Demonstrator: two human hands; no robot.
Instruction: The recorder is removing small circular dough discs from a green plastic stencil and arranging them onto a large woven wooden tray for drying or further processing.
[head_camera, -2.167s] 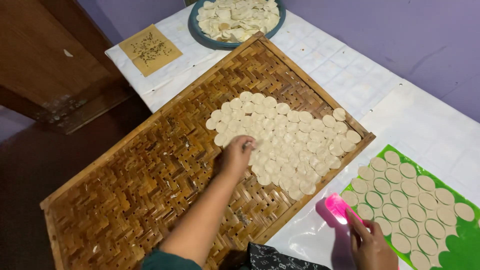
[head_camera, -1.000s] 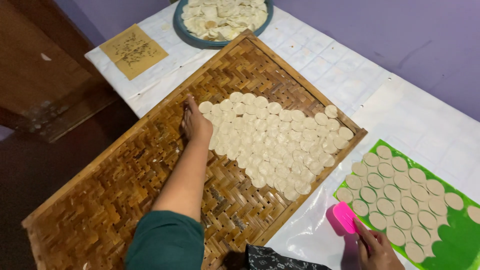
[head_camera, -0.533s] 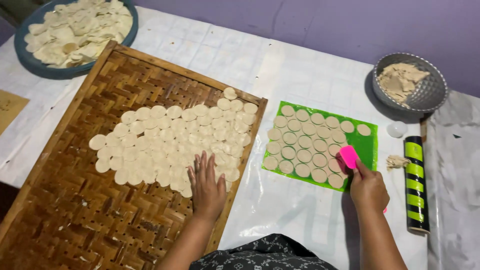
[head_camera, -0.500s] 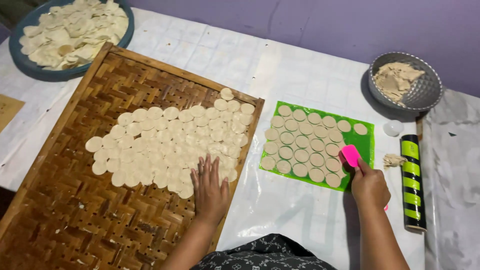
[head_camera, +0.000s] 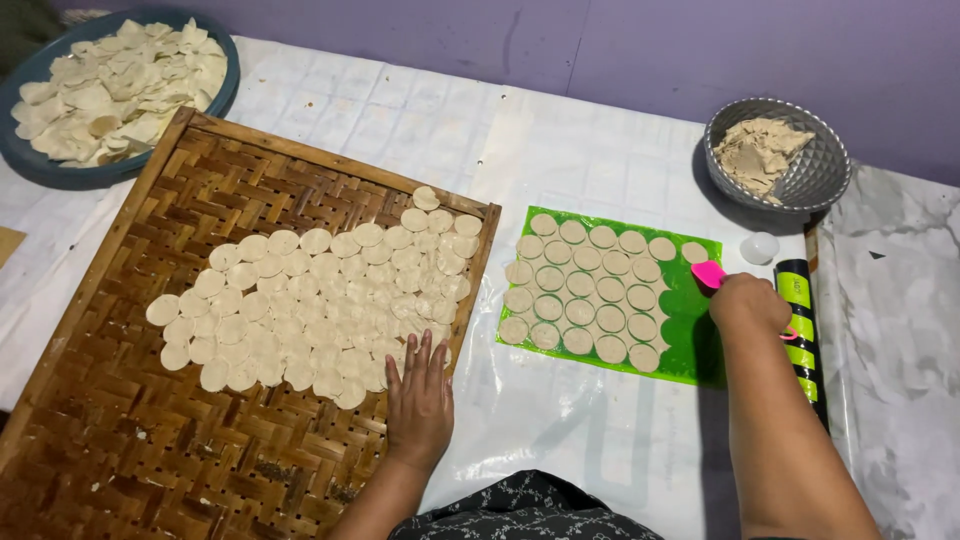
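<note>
A white-covered worktop is spread beneath both hands. Under the left hand, which is laid flat with fingers apart, a woven bamboo tray is covered with pale dough discs; the fingertips are touching the nearest discs. To the left of the right hand, a green mat carries further discs. That hand is clamped on a pink cutter.
</note>
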